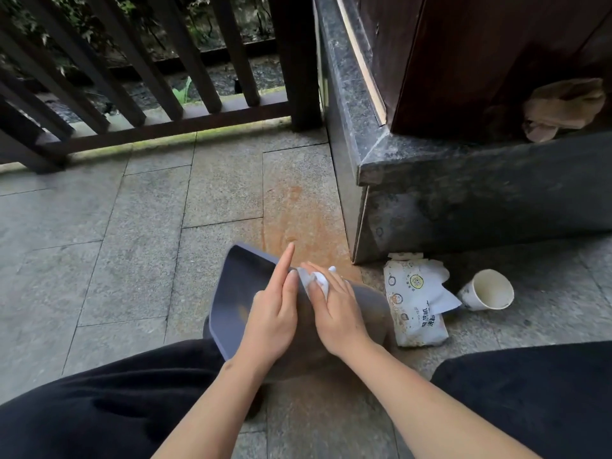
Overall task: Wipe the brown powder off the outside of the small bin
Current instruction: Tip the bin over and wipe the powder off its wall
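The small bin is tilted on the stone floor at lower centre of the frame, steadied by the left hand laid flat on its rim. A white wipe is pressed against its outer wall under the right hand, fingers closed over it.

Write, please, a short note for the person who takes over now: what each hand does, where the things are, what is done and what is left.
Left hand: rests on the bin's rim, index finger stretched out, steadying it.
Right hand: presses a white wipe on the bin's outer wall near the rim.
Bin: small, grey, lying tilted on the stone floor, opening toward the left.
Beside it on the right: a torn packet and a tipped paper cup.
Done: cannot tell how much is wiped.
Left: brown powder lies on the floor beyond the bin; keep wiping the wall.
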Tool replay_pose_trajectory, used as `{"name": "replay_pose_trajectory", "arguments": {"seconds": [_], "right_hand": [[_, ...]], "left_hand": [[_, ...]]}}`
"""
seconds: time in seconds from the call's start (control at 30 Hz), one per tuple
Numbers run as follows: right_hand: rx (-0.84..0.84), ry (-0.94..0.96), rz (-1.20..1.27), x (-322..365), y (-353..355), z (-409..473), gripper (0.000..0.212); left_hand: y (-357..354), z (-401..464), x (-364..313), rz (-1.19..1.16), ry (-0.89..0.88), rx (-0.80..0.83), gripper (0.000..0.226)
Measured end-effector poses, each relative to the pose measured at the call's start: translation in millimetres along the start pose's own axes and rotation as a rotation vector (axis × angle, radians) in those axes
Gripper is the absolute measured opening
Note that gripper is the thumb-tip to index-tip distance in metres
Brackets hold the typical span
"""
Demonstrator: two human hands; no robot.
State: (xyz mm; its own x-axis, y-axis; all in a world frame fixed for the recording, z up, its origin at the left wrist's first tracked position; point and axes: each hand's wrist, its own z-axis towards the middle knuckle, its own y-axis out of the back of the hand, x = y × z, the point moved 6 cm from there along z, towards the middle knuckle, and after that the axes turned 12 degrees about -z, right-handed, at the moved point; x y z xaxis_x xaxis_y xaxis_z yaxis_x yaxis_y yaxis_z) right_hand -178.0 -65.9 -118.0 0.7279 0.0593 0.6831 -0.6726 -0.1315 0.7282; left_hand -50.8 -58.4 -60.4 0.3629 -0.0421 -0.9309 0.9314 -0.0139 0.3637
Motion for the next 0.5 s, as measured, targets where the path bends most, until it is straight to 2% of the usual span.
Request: {"name": "replay_pose_trajectory", "arguments": {"seconds": [0.17, 0.3, 0.5], "right_hand": [[0.007, -0.080, 0.021, -20.2, -12.6, 11.8, 0.065], [0.070, -0.270, 0.020, -65.2, -17.3, 15.9, 0.063], [0.095, -0.578, 0.047, -131.0, -16.4, -1.3, 0.050]], "left_hand": [[15.6, 4.8, 8.7, -0.018, 0.067, -0.054, 0.044], [17.8, 1.8, 11.7, -0.051, 0.114, -0.034, 0.048], [13.2, -4.2, 12.8, 0.000, 0.144, 0.027, 0.053]]}}
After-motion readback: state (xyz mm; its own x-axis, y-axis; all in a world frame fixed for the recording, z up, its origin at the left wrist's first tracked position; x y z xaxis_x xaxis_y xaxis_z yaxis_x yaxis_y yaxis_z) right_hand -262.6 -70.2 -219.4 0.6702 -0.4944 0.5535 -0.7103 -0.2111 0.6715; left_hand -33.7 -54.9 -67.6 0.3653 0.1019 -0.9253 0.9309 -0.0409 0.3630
